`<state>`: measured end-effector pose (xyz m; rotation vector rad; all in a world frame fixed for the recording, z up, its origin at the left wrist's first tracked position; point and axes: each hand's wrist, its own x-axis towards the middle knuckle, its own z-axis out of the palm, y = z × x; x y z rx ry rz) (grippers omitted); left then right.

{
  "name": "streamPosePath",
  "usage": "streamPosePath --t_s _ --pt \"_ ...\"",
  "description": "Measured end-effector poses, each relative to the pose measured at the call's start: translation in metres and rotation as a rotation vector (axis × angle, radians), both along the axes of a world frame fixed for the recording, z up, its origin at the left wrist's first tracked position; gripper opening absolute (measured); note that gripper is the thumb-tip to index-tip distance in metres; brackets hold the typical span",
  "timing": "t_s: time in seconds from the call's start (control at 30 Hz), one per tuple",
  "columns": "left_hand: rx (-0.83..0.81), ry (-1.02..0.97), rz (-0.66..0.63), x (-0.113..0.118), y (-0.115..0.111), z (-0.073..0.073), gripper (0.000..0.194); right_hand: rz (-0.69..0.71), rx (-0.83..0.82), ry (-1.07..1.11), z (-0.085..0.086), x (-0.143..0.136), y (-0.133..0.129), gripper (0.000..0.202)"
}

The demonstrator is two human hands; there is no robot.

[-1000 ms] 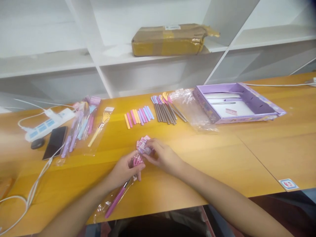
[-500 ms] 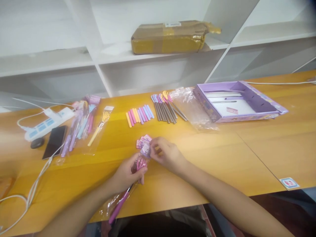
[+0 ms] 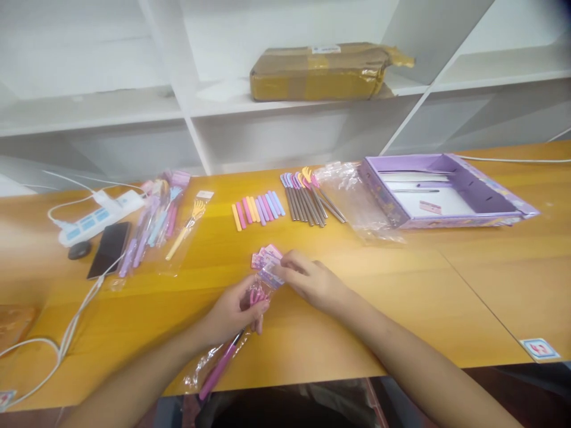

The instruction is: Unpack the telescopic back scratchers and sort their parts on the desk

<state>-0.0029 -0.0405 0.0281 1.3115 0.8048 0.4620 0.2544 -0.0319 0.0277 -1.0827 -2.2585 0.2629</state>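
My left hand is closed around a pink back scratcher in a clear plastic sleeve, just below its claw-shaped head. The handle slants down toward the table's front edge. At the sleeve's top end, my right hand pinches a small purple printed card between thumb and fingers. Whether the card sits inside the sleeve or against its mouth, I cannot tell. Just behind it lies a fanned pile of pink cards on the table.
Coloured handle grips lie in a row, with metal-shafted scratcher heads beside them. Empty plastic sleeves touch a purple box. Bagged scratchers, a phone and a power strip are at left.
My right hand has shifted slightly, its fingers now closed on the card, which shows more of its face. My left hand keeps its hold on the bagged back scratcher. The view has shifted a little.
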Motion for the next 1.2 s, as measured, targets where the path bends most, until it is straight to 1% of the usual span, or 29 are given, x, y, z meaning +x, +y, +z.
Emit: streamPosePath --t_s 0.1,0.2,0.27,0.33,0.43,0.47,0.6,0.67,0.73,0.83,1.0,1.1,1.2 --pt "0.006 -0.013 0.002 0.0 0.0 0.001 0.051 0.021 0.032 -0.021 0.004 0.002 -0.001 0.028" --pt "0.004 -0.02 -0.017 -0.001 -0.001 0.0 0.045 -0.011 0.075 0.001 0.009 0.001 -0.001 0.018" --pt "0.008 -0.009 -0.029 -0.001 -0.001 0.0 0.042 -0.029 0.036 0.069 0.012 0.002 0.001 0.009" --pt "0.014 0.005 -0.024 -0.002 -0.001 0.0 0.04 -0.003 -0.024 0.128 0.016 0.002 0.003 0.004" --pt "0.02 0.009 -0.012 -0.002 0.0 -0.001 0.041 0.076 -0.078 0.161 0.017 0.003 0.004 0.004" --pt "0.024 0.009 -0.012 -0.002 0.0 -0.001 0.042 0.082 -0.095 0.181 0.016 0.003 0.004 0.006" --pt "0.033 0.004 -0.027 -0.002 0.0 -0.002 0.043 0.026 -0.129 0.335 0.01 0.0 0.004 0.011" --pt "0.036 0.002 -0.031 -0.002 0.0 -0.002 0.043 0.042 -0.128 0.331 0.009 0.0 0.005 0.011" --pt "0.042 0.0 -0.031 -0.002 -0.001 -0.002 0.041 0.07 -0.139 0.302 0.011 0.0 0.005 0.012" --pt "0.053 0.002 -0.027 -0.002 -0.001 -0.001 0.037 0.109 -0.206 0.321 0.018 0.001 0.005 0.014" --pt "0.063 0.018 -0.045 -0.001 -0.003 0.001 0.043 0.143 -0.316 0.351 0.023 0.002 0.003 0.01" --pt "0.046 0.037 -0.045 -0.002 -0.004 0.002 0.036 0.103 -0.281 0.345 0.02 0.005 0.007 0.012" --pt "0.035 0.077 -0.056 -0.005 -0.005 0.001 0.034 -0.025 -0.155 0.404 0.015 0.011 0.017 0.015"
